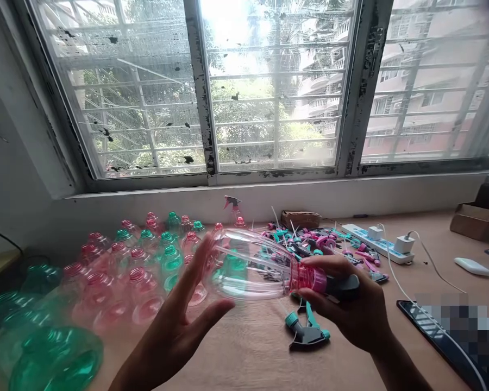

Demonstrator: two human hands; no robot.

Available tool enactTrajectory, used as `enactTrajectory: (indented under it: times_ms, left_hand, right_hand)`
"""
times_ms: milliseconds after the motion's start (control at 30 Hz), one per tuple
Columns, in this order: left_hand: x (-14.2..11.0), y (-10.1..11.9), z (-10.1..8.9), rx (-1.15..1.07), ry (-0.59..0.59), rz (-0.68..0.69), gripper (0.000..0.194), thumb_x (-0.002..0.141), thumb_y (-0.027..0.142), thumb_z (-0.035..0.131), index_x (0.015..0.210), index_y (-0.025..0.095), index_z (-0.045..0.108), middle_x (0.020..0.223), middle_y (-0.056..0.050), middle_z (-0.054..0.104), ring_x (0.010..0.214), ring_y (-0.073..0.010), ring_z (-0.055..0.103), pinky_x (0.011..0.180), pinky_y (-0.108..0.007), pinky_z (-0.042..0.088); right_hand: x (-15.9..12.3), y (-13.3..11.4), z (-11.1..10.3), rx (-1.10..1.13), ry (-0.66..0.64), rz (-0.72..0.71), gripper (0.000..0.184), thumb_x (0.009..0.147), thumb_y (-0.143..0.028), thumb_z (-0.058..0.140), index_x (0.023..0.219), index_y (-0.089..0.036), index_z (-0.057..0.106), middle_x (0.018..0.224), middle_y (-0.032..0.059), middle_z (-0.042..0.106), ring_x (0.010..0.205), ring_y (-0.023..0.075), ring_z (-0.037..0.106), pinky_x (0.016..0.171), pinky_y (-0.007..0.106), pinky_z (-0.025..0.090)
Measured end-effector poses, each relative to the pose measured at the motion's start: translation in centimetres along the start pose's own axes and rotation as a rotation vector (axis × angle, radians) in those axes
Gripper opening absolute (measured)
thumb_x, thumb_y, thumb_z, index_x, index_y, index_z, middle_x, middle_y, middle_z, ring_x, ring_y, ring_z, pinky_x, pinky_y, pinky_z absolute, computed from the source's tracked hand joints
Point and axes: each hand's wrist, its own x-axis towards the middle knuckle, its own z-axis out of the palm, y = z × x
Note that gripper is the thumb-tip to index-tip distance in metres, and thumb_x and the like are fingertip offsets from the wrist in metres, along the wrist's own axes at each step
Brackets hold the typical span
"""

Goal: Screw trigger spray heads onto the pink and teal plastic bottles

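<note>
A clear pink spray bottle point(250, 266) lies sideways in the air above the table, base to the left. My right hand point(356, 304) is closed round its neck end, where a pink collar point(312, 278) and a dark trigger sprayer head point(342, 287) show. My left hand point(179, 315) is beside the base, fingers stretched and thumb apart; whether it touches the bottle I cannot tell. Below the bottle, a loose black-and-teal trigger sprayer point(307, 332) rests on the table.
Several pink bottles point(140, 288) and green bottles point(57, 358) without sprayers stand at the left. A pile of loose sprayer heads point(321, 239) is behind my right hand. A power strip point(378, 244), a phone point(427, 326) and a cardboard box point(478, 220) are at the right.
</note>
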Motion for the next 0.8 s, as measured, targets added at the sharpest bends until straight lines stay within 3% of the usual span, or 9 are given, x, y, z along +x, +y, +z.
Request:
enactTrajectory:
  times_ms: [167, 233, 367, 500, 600, 700, 800]
  left_hand:
    - [0.3, 1.5, 0.8, -0.227, 0.023, 0.092, 0.074, 0.085, 0.063, 0.066, 0.152, 0.047, 0.038, 0.171, 0.004, 0.028, 0.154, -0.0359, 0.033, 0.121, -0.048, 0.040]
    - [0.3, 1.4, 0.9, -0.178, 0.045, 0.068, 0.073, 0.087, 0.057, 0.069, 0.152, 0.047, 0.038, 0.171, 0.003, 0.027, 0.153, -0.0364, 0.035, 0.122, -0.051, 0.038]
    - [-0.3, 0.0, 1.0, 0.029, 0.069, 0.082, 0.088, 0.086, 0.047, 0.075, 0.155, 0.055, 0.021, 0.169, 0.001, 0.032, 0.149, -0.0391, 0.041, 0.119, -0.065, 0.033]
    - [-0.5, -0.6, 1.0, 0.175, 0.151, 0.137, 0.093, 0.086, 0.043, 0.076, 0.156, 0.055, 0.017, 0.162, -0.002, 0.047, 0.147, -0.0378, 0.045, 0.115, -0.067, 0.038]
    - [-0.3, 0.0, 0.9, 0.117, 0.114, 0.137, 0.103, 0.080, 0.051, 0.080, 0.158, 0.050, 0.013, 0.168, -0.001, 0.036, 0.154, -0.0367, 0.032, 0.122, -0.064, 0.027]
    - [-0.1, 0.4, 0.6, 0.056, 0.051, 0.126, 0.083, 0.086, 0.063, 0.066, 0.157, 0.047, 0.026, 0.172, 0.003, 0.026, 0.159, -0.0349, 0.016, 0.128, -0.061, 0.013]
    - [-0.3, 0.1, 0.3, 0.047, 0.040, 0.055, 0.089, 0.084, 0.057, 0.072, 0.155, 0.056, 0.019, 0.172, 0.007, 0.023, 0.157, -0.0370, 0.023, 0.125, -0.066, 0.018]
  right_hand:
    - [0.0, -0.1, 0.1, -0.002, -0.065, -0.228, 0.049, 0.081, -0.007, 0.080, 0.122, -0.030, 0.066, 0.095, 0.0005, 0.081, 0.086, 0.0215, 0.077, 0.074, 0.028, 0.064]
    - [-0.1, -0.2, 0.2, 0.010, -0.024, -0.179, 0.046, 0.081, -0.008, 0.080, 0.119, -0.030, 0.067, 0.096, 0.0000, 0.081, 0.085, 0.0214, 0.077, 0.075, 0.028, 0.064]
    - [-0.1, -0.6, 0.3, 0.042, 0.107, 0.077, 0.027, 0.082, -0.024, 0.083, 0.105, -0.031, 0.072, 0.089, -0.0014, 0.081, 0.068, 0.0183, 0.075, 0.063, 0.025, 0.062]
    - [0.0, -0.6, 0.2, 0.107, 0.089, 0.156, 0.024, 0.083, -0.031, 0.082, 0.105, -0.032, 0.072, 0.078, -0.0037, 0.079, 0.056, 0.0153, 0.069, 0.051, 0.022, 0.058]
    - [0.1, -0.5, 0.0, 0.042, 0.079, -0.007, 0.032, 0.083, -0.019, 0.082, 0.111, -0.031, 0.071, 0.091, -0.0019, 0.081, 0.071, 0.0169, 0.076, 0.064, 0.022, 0.063]
    - [0.1, -0.5, -0.3, -0.013, -0.007, -0.215, 0.048, 0.080, -0.008, 0.081, 0.120, -0.029, 0.068, 0.098, -0.0005, 0.081, 0.088, 0.0197, 0.078, 0.079, 0.025, 0.063]
    - [0.0, -0.4, -0.4, -0.011, -0.019, -0.237, 0.051, 0.079, -0.005, 0.081, 0.122, -0.028, 0.067, 0.098, -0.0009, 0.081, 0.089, 0.0196, 0.078, 0.080, 0.025, 0.063]
